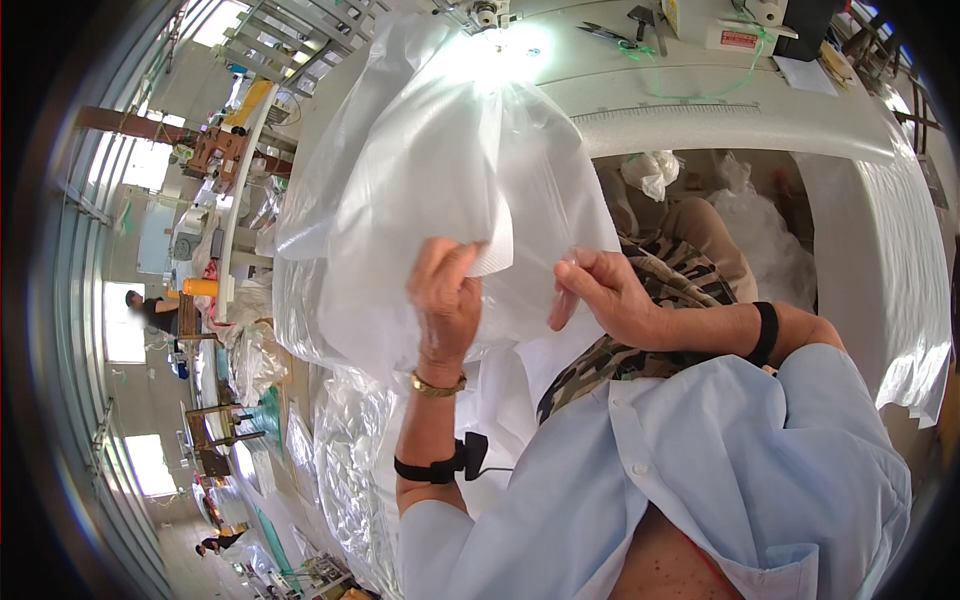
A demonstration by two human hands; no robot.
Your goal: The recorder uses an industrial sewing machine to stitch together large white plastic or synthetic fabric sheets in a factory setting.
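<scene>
Plastic sheet: translucent white film (400, 200), spread on the near side of the sewing machine (488, 15), far end under its lamp.
Long axis: runs from the sewing machine toward the wearer, near end fanning out left of the machine's line.
Pointing: narrow, gathered end faces the sewing machine; wide end faces the wearer. A loose flap with a ridged-looking edge points its corner at the wearer, straight out from the machine.
Look: glossy, soft, creased; folds radiate from the sewing machine. Washed out by glare close to the lamp, milkier toward the middle.
Left hand (445, 295): on the near side of the sewing machine, at the flap corner. Fingers curled, blurred; can't tell if they pinch film.
Right hand (607, 292): nearer the right edge of the sheet, also on the machine's near side. Thumb and index close together, other fingers bent down; can't tell if film is between.
Counter (800, 130): extends right of the sewing machine, with ruler markings (665, 112) and black-handled snips (603, 32).
</scene>
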